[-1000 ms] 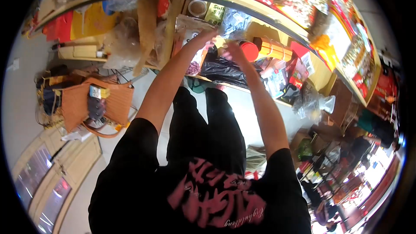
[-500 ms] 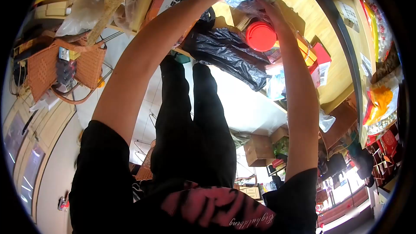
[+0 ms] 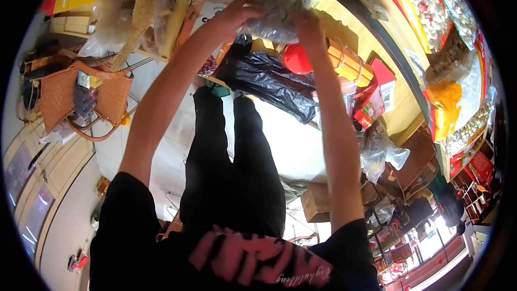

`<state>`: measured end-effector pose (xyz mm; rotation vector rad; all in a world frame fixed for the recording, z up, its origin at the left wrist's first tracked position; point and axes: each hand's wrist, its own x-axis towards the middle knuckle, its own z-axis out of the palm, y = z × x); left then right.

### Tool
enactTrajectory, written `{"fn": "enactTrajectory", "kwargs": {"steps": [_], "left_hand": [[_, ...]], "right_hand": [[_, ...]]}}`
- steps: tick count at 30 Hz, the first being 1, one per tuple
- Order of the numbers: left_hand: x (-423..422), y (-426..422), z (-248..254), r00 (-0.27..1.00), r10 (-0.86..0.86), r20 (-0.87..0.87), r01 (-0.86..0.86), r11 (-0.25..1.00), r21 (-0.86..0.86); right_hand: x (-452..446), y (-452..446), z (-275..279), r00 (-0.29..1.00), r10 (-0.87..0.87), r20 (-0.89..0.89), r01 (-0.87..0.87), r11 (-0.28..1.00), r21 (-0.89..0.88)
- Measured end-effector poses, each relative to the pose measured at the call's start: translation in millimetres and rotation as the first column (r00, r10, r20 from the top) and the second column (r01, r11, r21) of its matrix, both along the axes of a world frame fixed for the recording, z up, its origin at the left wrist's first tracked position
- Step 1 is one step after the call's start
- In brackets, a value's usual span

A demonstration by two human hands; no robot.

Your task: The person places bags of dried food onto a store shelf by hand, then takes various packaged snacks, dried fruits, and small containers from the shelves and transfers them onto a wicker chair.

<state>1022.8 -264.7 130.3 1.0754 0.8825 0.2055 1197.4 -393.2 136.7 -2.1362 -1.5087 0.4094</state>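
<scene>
A crumpled, see-through greyish plastic bag (image 3: 280, 8) is stretched between my two hands above the wooden shelf. My left hand (image 3: 240, 15) grips its left side with bent fingers. On the other side, my right hand (image 3: 308, 28) is closed on the bag's edge, its fingertips partly hidden by the plastic. What lies inside the bag is blurred. Just below my right hand is a round red lid (image 3: 298, 59), partly covered by the wrist. A black plastic bag (image 3: 272, 83) lies along the shelf's near edge, beneath both hands.
Orange-yellow boxes (image 3: 350, 63) and a red packet (image 3: 383, 80) lie right of my right forearm. Bagged goods (image 3: 449, 108) fill the far-right shelf behind a dark edge (image 3: 396, 51). A wicker basket (image 3: 59, 97) stands at left. A cardboard box (image 3: 316, 202) is on the floor.
Both hands and the see-through bag have shifted left and slightly down in view. The bag appears more spread between the hands. The whole view has turned somewhat, exposing more of the right shelf.
</scene>
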Motion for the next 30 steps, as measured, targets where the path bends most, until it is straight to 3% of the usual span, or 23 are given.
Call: {"fn": "enactTrajectory", "kwargs": {"steps": [1,2,3,6,9,10,11,12,14,15,16,18,20,21,24,28,30], "left_hand": [[-20,-19,26,0.997,0.067,0.027,-0.064,0.992,-0.108],[-38,-36,55,0.989,0.137,0.047,-0.124,0.969,-0.215],[-64,-50,62,0.982,0.175,0.070,-0.148,0.946,-0.288],[-131,-116,95,0.959,0.258,0.121,-0.192,0.898,-0.395],[-188,-177,122,0.932,0.355,0.069,-0.165,0.589,-0.791],[-205,-197,117,0.920,0.387,0.065,-0.132,0.461,-0.877],[-213,-219,130,0.911,0.412,0.005,-0.191,0.434,-0.880],[-213,-235,142,0.904,0.426,-0.044,-0.236,0.411,-0.881],[-215,-249,149,0.917,0.392,-0.080,-0.276,0.474,-0.836],[-209,-246,157,0.920,0.384,-0.081,-0.265,0.456,-0.850],[-200,-245,162,0.942,0.331,-0.063,-0.237,0.516,-0.823],[-185,-239,168,0.950,0.302,-0.076,-0.206,0.426,-0.881],[-168,-229,185,0.957,0.286,-0.042,-0.177,0.465,-0.868],[-161,-225,194,0.957,0.287,-0.032,-0.171,0.474,-0.864],[-152,-218,218,0.956,0.288,0.061,-0.107,0.534,-0.839],[-173,-208,244,0.937,0.337,0.091,-0.116,0.545,-0.830],[-200,-205,250,0.933,0.345,0.106,-0.112,0.554,-0.825]], "right_hand": [[-25,-16,21,0.849,-0.227,-0.477,0.266,0.964,0.014],[-46,-33,52,0.872,-0.187,-0.452,0.248,0.966,0.078],[-63,-50,70,0.808,-0.235,-0.540,0.222,0.971,-0.090],[-135,-112,112,0.745,-0.185,-0.641,0.247,0.969,0.007],[-185,-160,161,0.512,-0.297,-0.806,0.221,0.952,-0.210],[-198,-176,161,0.617,-0.244,-0.748,0.195,0.968,-0.155],[-207,-191,175,0.577,-0.198,-0.792,0.157,0.979,-0.131],[-214,-204,177,0.629,-0.208,-0.749,0.152,0.978,-0.143],[-214,-217,176,0.605,-0.126,-0.786,0.168,0.985,-0.028],[-210,-224,184,0.616,-0.173,-0.769,0.095,0.985,-0.145],[-205,-226,189,0.630,-0.219,-0.745,0.025,0.965,-0.263],[-195,-223,200,0.669,-0.197,-0.717,0.028,0.970,-0.240],[-179,-213,214,0.713,-0.218,-0.666,-0.012,0.946,-0.323],[-174,-213,202,0.809,-0.101,-0.578,0.025,0.990,-0.139],[-166,-207,236,0.717,-0.185,-0.672,0.094,0.981,-0.170],[-183,-193,262,0.781,-0.127,-0.612,0.105,0.992,-0.072],[-209,-184,274,0.720,-0.142,-0.679,0.129,0.989,-0.071]]}}
